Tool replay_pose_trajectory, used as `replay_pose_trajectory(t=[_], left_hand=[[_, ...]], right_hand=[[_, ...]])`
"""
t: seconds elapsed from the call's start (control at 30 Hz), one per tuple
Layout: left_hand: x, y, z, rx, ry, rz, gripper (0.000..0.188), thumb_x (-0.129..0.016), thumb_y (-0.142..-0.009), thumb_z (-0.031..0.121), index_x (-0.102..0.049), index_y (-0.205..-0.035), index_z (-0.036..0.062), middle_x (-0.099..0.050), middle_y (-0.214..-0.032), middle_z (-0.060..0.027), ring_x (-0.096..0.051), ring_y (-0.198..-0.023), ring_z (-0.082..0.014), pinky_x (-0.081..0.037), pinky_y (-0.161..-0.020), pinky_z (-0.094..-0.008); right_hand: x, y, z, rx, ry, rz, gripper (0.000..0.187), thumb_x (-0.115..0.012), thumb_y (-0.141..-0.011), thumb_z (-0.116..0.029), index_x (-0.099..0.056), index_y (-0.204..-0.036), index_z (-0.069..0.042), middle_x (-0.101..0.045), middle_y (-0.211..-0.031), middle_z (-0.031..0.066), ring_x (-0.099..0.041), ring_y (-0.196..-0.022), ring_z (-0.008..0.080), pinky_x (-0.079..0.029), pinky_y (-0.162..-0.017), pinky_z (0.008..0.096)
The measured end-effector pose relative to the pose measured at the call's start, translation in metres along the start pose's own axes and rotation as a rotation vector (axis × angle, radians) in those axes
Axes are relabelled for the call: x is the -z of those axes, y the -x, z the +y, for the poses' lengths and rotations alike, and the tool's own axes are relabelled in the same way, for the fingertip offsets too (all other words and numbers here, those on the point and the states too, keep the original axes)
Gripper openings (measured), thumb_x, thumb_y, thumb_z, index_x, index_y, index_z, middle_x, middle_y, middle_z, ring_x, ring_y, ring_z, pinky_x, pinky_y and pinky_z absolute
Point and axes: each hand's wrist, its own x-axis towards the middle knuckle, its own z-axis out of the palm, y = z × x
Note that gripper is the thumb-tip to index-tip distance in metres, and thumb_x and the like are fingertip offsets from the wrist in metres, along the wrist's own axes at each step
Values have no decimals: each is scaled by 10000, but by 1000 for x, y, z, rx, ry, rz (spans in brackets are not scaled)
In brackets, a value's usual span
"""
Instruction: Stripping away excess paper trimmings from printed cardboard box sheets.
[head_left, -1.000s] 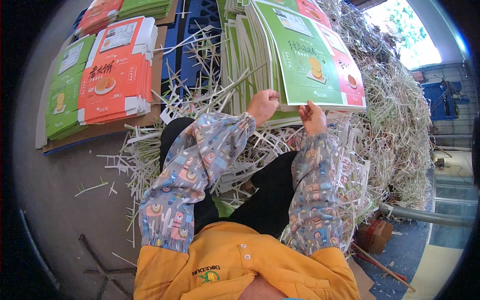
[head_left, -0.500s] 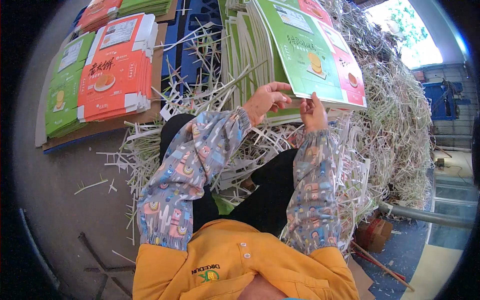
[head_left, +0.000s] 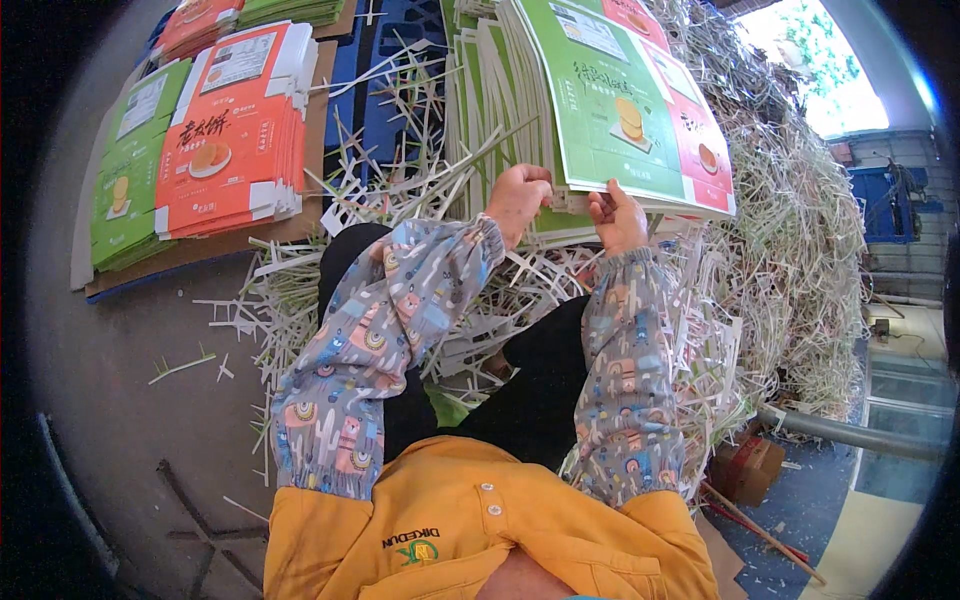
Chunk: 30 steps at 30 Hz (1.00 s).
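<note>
In front of me stands a tall stack of printed cardboard sheets [head_left: 620, 110], green on the left and red on the right, with pictures of round cakes. My right hand [head_left: 617, 215] pinches the near edge of the top sheets between thumb and fingers. At the near left corner of the stack is my left hand [head_left: 520, 203], its fingers curled in toward the edge. Whether anything lies inside those curled fingers is hidden. Patterned grey sleeve covers [head_left: 375, 340] reach over both forearms.
Paper offcut strips [head_left: 480, 310] lie around my legs, and a large heap of shreds [head_left: 780, 230] rises on the right. To the left, red box blanks [head_left: 235, 140] and green box blanks [head_left: 135, 180] are stacked on cardboard over a blue pallet [head_left: 385, 100]. A brown carton [head_left: 750, 468] sits lower right.
My left hand's fingers have drawn back from the sheet corner and curled, where they were stretched toward it before. The right hand stays at the near edge, shifted slightly left.
</note>
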Motion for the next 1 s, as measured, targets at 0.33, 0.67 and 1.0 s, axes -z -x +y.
replay_pose_trajectory(t=[0.33,0.67,1.0], left_hand=[[1,8,15,50,150,-155,213,-513,-743,76,-539,-953,50,-574,-833,-21,-497,-685,-90,-383,-618,-223],[3,4,17,3,282,-283,284,-498,-761,56,-499,-1045,50,-564,-905,-58,-535,-784,-123,-415,-674,-248],[5,6,22,21,362,-308,331,-469,-769,62,-463,-1099,41,-576,-969,-93,-540,-798,-139,-417,-675,-247]], right_hand=[[-3,13,-6,-29,36,-64,227,-544,-833,-157,-447,-918,30,-552,-723,130,-597,-603,241,-550,-536,316],[-6,13,-5,-49,-208,-5,333,-554,-826,-158,-392,-1033,47,-470,-946,193,-550,-861,317,-541,-689,404],[-8,6,-14,-124,-139,-64,205,-577,-817,-199,-464,-671,-108,-431,-531,-20,-417,-455,115,-342,-418,232]])
